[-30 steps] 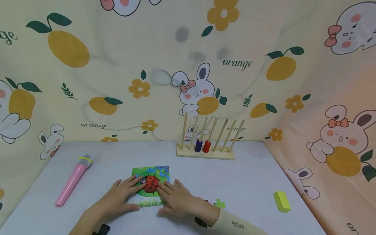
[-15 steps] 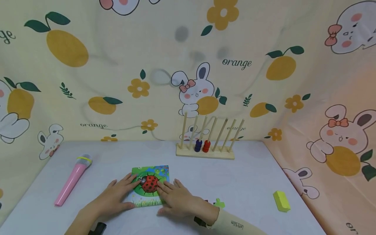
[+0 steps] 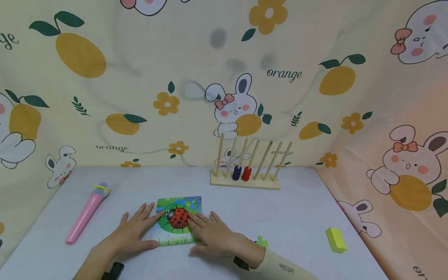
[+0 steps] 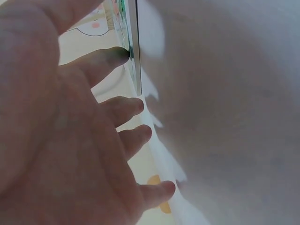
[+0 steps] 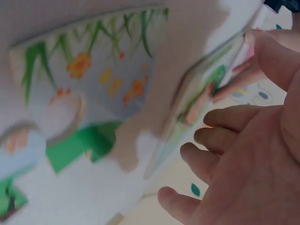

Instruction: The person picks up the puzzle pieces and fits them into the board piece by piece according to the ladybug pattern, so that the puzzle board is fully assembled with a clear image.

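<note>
A square ladybug jigsaw puzzle (image 3: 176,237) lies flat on the white table, its picture showing a red ladybug over green grass. My left hand (image 3: 131,234) is spread at its left side, the index finger and thumb touching that edge while the other fingers rest beside it on the table. On the right part of the puzzle lie the fingertips of my right hand (image 3: 217,236), fingers straight and palm down. Near my right wrist is a green loose puzzle piece (image 3: 261,242). The right wrist view shows a larger grass-and-flower puzzle piece (image 5: 108,70), somewhat blurred.
A pink toy microphone (image 3: 85,216) lies at the left. Toward the back stands a wooden peg rack (image 3: 245,184) with dark blue and red beads on two of its rods. A yellow-green block (image 3: 336,240) sits at the right. Printed cloth hangs behind and beside the table.
My left hand has slid left off the ladybug picture to the puzzle's left edge, its fingers spreading. The right hand stays in about the same place on the puzzle.
</note>
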Demonstrator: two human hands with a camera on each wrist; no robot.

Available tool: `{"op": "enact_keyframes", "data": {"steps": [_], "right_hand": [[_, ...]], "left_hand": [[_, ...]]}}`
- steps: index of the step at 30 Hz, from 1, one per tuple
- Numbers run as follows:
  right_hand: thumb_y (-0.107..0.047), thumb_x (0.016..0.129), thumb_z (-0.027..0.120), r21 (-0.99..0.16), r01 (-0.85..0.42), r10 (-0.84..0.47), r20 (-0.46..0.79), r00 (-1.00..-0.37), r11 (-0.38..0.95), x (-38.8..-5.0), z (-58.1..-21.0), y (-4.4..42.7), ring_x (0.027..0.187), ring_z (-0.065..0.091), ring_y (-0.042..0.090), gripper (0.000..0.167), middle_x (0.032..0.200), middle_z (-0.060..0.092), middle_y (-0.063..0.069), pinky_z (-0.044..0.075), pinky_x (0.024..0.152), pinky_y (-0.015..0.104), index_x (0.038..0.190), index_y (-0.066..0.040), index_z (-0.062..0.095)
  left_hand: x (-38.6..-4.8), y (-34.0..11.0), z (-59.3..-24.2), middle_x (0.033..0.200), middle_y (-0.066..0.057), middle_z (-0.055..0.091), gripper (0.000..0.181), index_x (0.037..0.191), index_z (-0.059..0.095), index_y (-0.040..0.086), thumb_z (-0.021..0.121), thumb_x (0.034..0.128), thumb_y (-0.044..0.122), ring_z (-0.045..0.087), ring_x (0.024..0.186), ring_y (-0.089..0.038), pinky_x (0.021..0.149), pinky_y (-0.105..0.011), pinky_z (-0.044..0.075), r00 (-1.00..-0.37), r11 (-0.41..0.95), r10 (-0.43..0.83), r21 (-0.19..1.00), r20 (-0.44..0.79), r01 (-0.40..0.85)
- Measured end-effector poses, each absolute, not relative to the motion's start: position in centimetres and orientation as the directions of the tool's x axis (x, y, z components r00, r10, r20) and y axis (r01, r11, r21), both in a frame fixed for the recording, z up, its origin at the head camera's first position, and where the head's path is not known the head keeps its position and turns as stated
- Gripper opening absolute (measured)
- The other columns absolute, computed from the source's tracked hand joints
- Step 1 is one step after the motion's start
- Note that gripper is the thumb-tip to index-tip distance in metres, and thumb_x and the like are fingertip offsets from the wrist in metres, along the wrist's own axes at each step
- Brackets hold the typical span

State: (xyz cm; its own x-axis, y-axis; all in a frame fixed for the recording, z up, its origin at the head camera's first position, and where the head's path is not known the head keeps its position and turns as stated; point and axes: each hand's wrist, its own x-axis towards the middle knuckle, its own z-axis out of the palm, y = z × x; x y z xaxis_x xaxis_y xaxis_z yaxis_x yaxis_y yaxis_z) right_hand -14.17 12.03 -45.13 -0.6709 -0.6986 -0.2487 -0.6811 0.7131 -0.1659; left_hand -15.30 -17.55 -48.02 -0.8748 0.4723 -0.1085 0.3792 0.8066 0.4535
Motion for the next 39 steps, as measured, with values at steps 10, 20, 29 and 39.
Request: {"op": "enact_keyframes", "data": {"steps": [10, 20, 29, 39], "right_hand": [[-0.048, 0.076, 0.084, -0.07, -0.647, -0.645, -0.208, -0.735, 0.76, -13.5, -43.9, 14.2, 0.099, 0.052, 0.008, 0.046, 0.108, 0.056, -0.008, 0.046, 0.09, 0.034, 0.111, -0.023, 0.068], [-0.027, 0.07, 0.091, -0.073, -0.657, -0.657, -0.201, -0.727, 0.75, -12.6, -44.7, 15.2, 0.085, 0.045, 0.005, 0.04, 0.092, 0.049, -0.013, 0.038, 0.074, 0.025, 0.1, -0.025, 0.065], [-0.02, 0.066, 0.092, -0.072, -0.66, -0.661, -0.164, -0.732, 0.748, -12.4, -44.7, 15.3, 0.082, 0.042, 0.005, 0.038, 0.085, 0.048, -0.015, 0.035, 0.073, 0.024, 0.087, -0.025, 0.06], [-0.023, 0.066, 0.093, -0.094, -0.662, -0.667, -0.16, -0.727, 0.744, -12.6, -44.9, 15.5, 0.082, 0.041, 0.005, 0.039, 0.086, 0.046, -0.015, 0.034, 0.073, 0.024, 0.088, -0.025, 0.06]], "left_hand": [[-15.4, -17.7, -48.0, 0.159, -0.026, 0.027, 0.093, 0.151, 0.046, 0.018, 0.071, 0.0758, 0.068, 0.02, 0.143, -0.054, 0.1, -0.084, 0.011, -0.878, 0.821, 0.468, 0.417, -0.099, 0.391], [-15.5, -18.2, -48.0, 0.158, -0.026, 0.029, 0.096, 0.15, 0.046, 0.018, 0.073, 0.0732, 0.068, 0.022, 0.142, -0.054, 0.099, -0.084, 0.013, -0.889, 0.827, 0.447, 0.423, -0.097, 0.37], [-15.6, -18.1, -47.9, 0.157, -0.027, 0.03, 0.095, 0.15, 0.046, 0.017, 0.074, 0.0734, 0.067, 0.023, 0.141, -0.056, 0.098, -0.085, 0.014, -0.883, 0.818, 0.462, 0.425, -0.085, 0.387], [-15.7, -18.2, -48.2, 0.157, -0.026, 0.029, 0.096, 0.15, 0.046, 0.018, 0.073, 0.0729, 0.068, 0.022, 0.142, -0.055, 0.1, -0.084, 0.014, -0.888, 0.826, 0.449, 0.426, -0.099, 0.37]]}}
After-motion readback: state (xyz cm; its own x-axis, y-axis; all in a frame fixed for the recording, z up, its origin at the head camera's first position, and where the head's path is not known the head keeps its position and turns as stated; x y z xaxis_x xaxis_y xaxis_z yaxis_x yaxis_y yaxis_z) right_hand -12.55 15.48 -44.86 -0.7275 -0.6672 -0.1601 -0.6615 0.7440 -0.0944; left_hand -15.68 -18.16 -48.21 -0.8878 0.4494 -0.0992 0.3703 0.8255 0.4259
